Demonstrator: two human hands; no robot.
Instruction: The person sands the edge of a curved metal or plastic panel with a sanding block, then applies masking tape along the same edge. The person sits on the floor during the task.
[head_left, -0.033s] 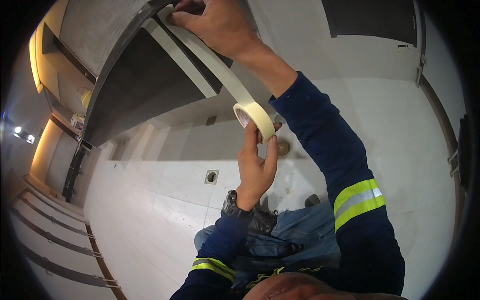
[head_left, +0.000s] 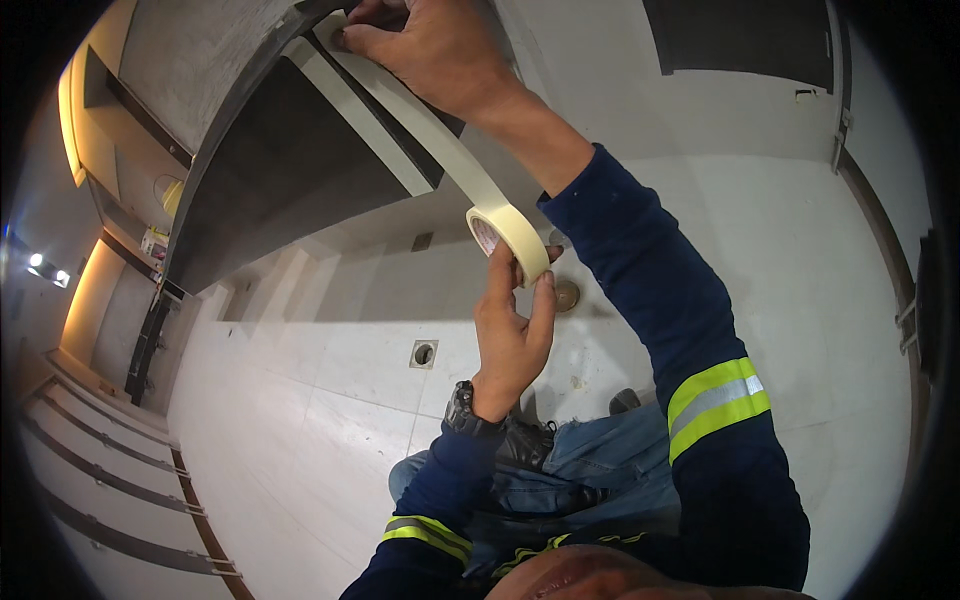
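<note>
My left hand (head_left: 510,335), with a black watch at its wrist, pinches a roll of pale yellow masking tape (head_left: 522,240) between thumb and fingers. From the roll a tape strip (head_left: 440,143) runs taut up and left to my right hand (head_left: 440,55). The right thumb and fingers are closed on the strip's far end, by the top corner of a dark counter-like panel (head_left: 270,150); the fingertips are partly hidden. Beside the strip, across a narrow dark gap, a pale band (head_left: 365,120) runs along the panel's edge.
A square floor drain (head_left: 424,354) and a round brownish fitting (head_left: 565,296) lie below the panel on the pale tiled floor (head_left: 290,430). Dark rails (head_left: 110,440) run along the left. Another dark panel (head_left: 740,40) is at the upper right. My bent knees are underneath my arms.
</note>
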